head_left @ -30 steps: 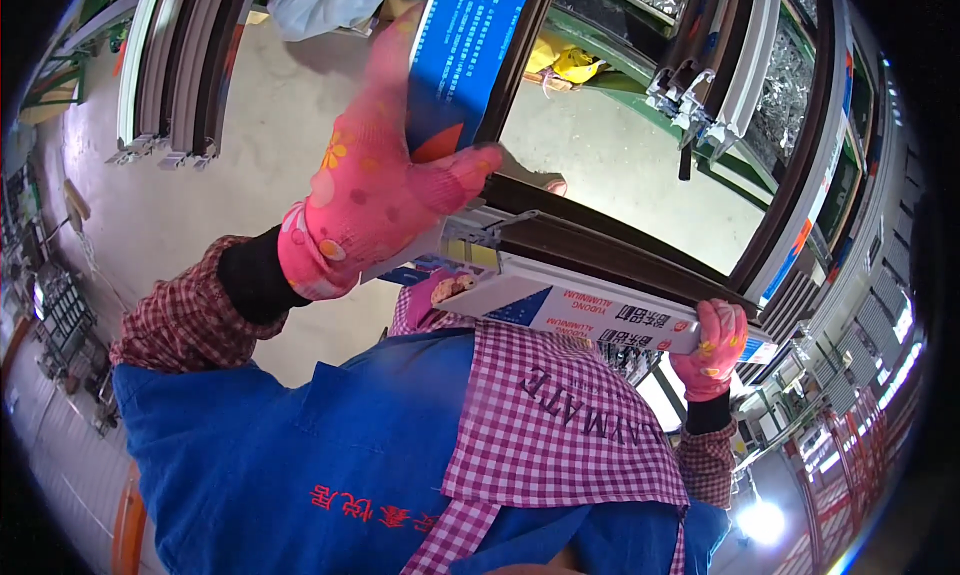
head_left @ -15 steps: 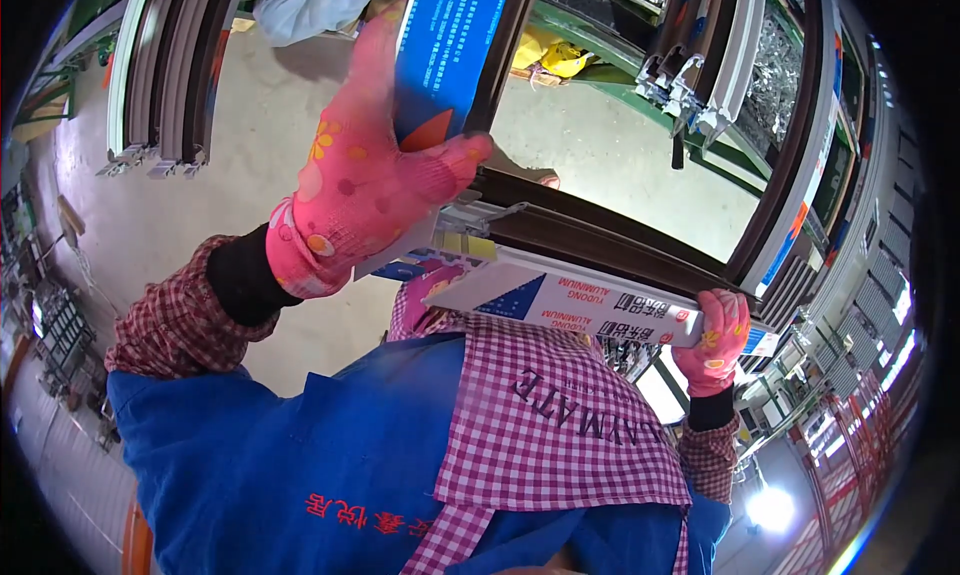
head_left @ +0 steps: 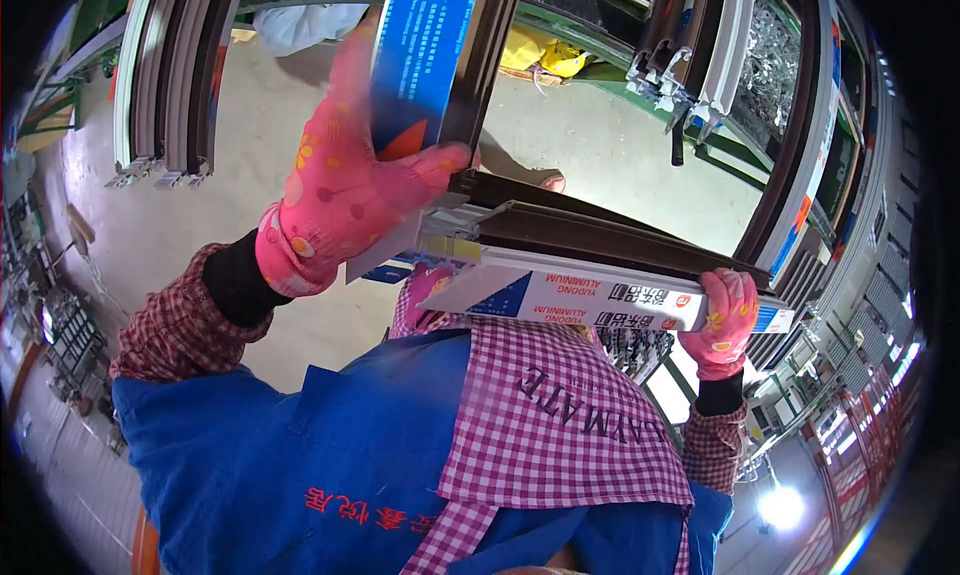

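Both my hands wear pink flowered gloves and grip parts of a dark brown aluminium frame. My left hand (head_left: 345, 180) is closed round the left aluminium profile (head_left: 425, 65), which is covered in blue film; its thumb lies across near the corner and the other fingers go behind the film, partly blurred. My right hand (head_left: 722, 320) is wrapped round the near aluminium profile (head_left: 590, 237) towards its right end. White printed film (head_left: 570, 300) covers that profile's side facing me. At the far right runs another brown profile (head_left: 795, 145). The frame's far side is out of view.
Brown and silver profiles (head_left: 165, 85) hang over a rack at the left, and more (head_left: 690, 55) lie on a green rack at the upper right, beside metal shavings (head_left: 770, 95). A yellow bag (head_left: 545, 55) and a white bag (head_left: 305, 25) lie beyond the frame.
My left hand and the blue-filmed profile have shifted a little left. The near profile has tilted slightly, its right end rising, and my right hand has moved slightly up and right with it.
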Available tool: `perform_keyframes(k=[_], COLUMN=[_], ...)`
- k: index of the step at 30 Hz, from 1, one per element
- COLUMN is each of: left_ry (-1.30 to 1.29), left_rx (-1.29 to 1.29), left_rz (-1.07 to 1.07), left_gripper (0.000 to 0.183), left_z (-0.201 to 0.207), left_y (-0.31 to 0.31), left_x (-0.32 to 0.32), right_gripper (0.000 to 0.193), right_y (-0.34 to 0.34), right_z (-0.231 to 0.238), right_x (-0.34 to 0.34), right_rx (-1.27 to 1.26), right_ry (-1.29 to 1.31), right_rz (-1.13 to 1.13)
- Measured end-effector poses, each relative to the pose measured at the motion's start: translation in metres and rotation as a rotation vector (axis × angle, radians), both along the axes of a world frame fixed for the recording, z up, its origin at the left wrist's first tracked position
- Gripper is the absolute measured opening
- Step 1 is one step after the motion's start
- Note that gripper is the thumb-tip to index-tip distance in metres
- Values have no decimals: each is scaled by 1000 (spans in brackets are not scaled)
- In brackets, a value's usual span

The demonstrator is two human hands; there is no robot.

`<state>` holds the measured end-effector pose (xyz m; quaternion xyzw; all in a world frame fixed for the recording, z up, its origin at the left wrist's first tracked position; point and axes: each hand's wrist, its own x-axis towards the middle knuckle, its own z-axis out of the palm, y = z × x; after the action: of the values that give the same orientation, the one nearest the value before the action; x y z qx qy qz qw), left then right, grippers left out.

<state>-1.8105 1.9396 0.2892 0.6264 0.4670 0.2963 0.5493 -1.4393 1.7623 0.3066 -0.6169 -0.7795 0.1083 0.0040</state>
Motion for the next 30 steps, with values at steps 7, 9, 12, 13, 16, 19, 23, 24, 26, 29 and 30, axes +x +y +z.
perform_keyframes(k=[7,9,12,13,16,19,23,24,26,29,30], left_ry=[-13,-11,-24,18,19,-12,-48,-48,9,47,48], left_rx=[-17,27,-11,22,0,-41,-21,-24,-16,26,24], left_rz=[-23,-24,-10,-20,-19,-17,-32,-30,-31,-36,-33], left_gripper=[85,85,85,84,84,85,84,84,84,84,84], left_z=[-3,-3,-2,-3,-2,-5,-8,-6,-2,-4,-4], left_y=[0,-2,1,2,1,1,0,-1,0,1,0], left_x=[-3,-1,-2,-3,-4,-5,-7,-8,-7,-5,-3], right_gripper=[65,66,68,67,65,64,61,60,59,60,60], right_y=[10,17,26,26,22,17,22,27,32,33,33], right_z=[7,5,10,11,8,6,9,10,11,12,13], right_x=[-20,-46,-51,-51,-52,-52,-54,-54,-54,-49,-48], right_rx=[-1,-53,-129,-133,-105,-62,-53,-84,-70,-83,-85], right_ry=[-34,-5,31,47,56,36,41,64,43,-49,-49], right_rz=[-13,10,37,33,27,16,-13,-25,-28,-4,-1])
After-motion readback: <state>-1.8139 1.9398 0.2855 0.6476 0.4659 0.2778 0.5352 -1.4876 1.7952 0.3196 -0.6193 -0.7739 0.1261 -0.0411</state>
